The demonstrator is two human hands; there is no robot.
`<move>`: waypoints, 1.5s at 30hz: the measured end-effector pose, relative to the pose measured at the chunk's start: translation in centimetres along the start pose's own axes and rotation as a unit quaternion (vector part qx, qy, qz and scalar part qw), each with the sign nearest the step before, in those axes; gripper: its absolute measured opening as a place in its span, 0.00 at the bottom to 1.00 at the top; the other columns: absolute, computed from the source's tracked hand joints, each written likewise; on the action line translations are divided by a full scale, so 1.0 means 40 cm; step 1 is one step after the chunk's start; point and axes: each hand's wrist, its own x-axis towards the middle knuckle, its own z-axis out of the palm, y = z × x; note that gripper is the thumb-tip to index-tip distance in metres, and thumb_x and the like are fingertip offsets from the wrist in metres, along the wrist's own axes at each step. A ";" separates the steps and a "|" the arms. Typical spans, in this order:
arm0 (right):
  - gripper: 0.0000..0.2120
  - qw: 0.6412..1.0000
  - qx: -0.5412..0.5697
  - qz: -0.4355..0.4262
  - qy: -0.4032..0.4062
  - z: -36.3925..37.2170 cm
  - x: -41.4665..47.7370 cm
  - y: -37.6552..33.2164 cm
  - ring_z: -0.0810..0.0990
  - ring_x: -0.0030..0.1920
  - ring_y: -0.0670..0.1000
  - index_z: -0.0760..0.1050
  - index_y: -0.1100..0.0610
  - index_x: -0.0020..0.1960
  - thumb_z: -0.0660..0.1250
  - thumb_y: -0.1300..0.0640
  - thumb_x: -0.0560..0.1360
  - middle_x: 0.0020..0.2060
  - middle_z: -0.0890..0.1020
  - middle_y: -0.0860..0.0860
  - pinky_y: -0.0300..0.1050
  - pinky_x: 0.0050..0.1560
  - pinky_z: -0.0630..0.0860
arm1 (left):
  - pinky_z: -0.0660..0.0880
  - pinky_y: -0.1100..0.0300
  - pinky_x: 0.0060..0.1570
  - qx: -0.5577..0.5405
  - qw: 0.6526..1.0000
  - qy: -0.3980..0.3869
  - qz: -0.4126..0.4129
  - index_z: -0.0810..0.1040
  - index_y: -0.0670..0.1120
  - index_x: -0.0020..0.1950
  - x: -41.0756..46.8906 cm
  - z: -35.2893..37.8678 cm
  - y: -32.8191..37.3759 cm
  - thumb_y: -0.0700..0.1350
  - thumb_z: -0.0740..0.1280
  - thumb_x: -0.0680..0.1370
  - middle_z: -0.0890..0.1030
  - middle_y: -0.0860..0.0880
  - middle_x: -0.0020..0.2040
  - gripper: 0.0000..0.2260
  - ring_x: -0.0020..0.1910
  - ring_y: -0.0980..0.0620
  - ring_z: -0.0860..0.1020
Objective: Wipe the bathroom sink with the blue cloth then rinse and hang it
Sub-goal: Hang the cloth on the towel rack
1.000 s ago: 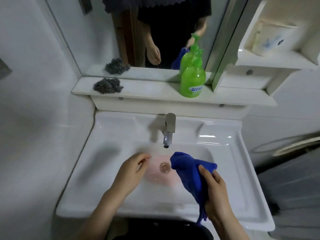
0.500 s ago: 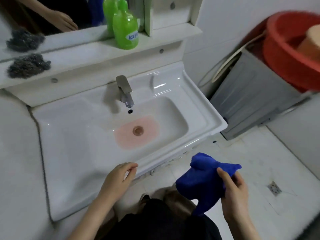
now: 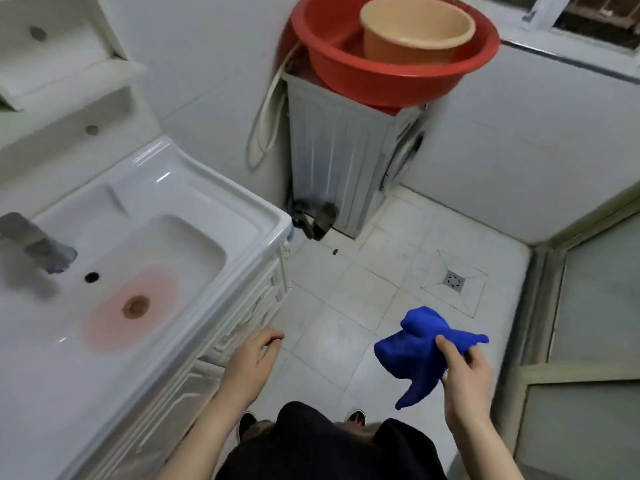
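Observation:
The blue cloth (image 3: 415, 348) hangs bunched over the tiled floor, to the right of the sink, pinched between the thumb and fingers of my right hand (image 3: 465, 375). My left hand (image 3: 251, 362) floats with loosely curled fingers, holding nothing, just off the front right edge of the white sink (image 3: 221, 202). The basin has a pinkish stain around its drain (image 3: 135, 306). The grey tap (image 3: 38, 244) stands at the left, blurred.
A grey ribbed washing machine (image 3: 343, 161) stands against the back wall with a red basin (image 3: 391, 64) and an orange bucket (image 3: 415, 32) on top. A floor drain (image 3: 453, 280) sits in the white tiles. A frosted door panel (image 3: 588, 323) closes the right side.
The view has swung right, away from the sink and mirror. My right hand has carried the cloth from over the basin out over the floor. My left hand has left the basin.

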 end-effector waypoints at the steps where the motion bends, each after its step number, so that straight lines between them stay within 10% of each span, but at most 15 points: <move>1: 0.07 1.000 -0.006 0.005 0.009 -0.031 0.028 0.004 0.79 0.46 0.53 0.76 0.60 0.52 0.68 0.60 0.75 0.42 0.80 0.54 0.52 0.50 0.74 | 0.73 0.62 0.54 -0.009 1.000 -0.007 -0.007 0.78 0.60 0.51 -0.001 0.053 0.015 0.45 0.63 0.80 0.80 0.61 0.51 0.09 0.53 0.65 0.77; 12: 0.02 0.994 -0.075 -0.025 -0.076 -0.051 0.264 -0.152 0.77 0.40 0.51 0.76 0.59 0.48 0.67 0.61 0.76 0.38 0.79 0.54 0.44 0.39 0.71 | 0.72 0.67 0.53 -0.018 0.998 0.049 -0.024 0.80 0.56 0.54 0.168 0.146 0.202 0.44 0.64 0.80 0.81 0.62 0.52 0.09 0.53 0.65 0.77; 30: 0.03 0.949 -0.128 -0.133 -0.256 0.635 0.707 -0.527 0.79 0.41 0.52 0.75 0.57 0.43 0.67 0.63 0.74 0.37 0.82 0.53 0.48 0.42 0.74 | 0.75 0.61 0.55 -0.076 0.979 0.179 -0.055 0.81 0.54 0.53 0.749 -0.087 0.320 0.46 0.63 0.80 0.82 0.60 0.51 0.07 0.53 0.62 0.78; 45: 0.04 0.819 -0.142 -0.082 -0.550 1.186 0.898 -0.685 0.74 0.33 0.46 0.75 0.62 0.44 0.67 0.70 0.75 0.29 0.78 0.49 0.42 0.36 0.71 | 0.73 0.72 0.49 -0.169 0.865 0.425 -0.207 0.81 0.61 0.43 0.960 -0.172 0.335 0.41 0.66 0.79 0.83 0.63 0.45 0.14 0.47 0.64 0.80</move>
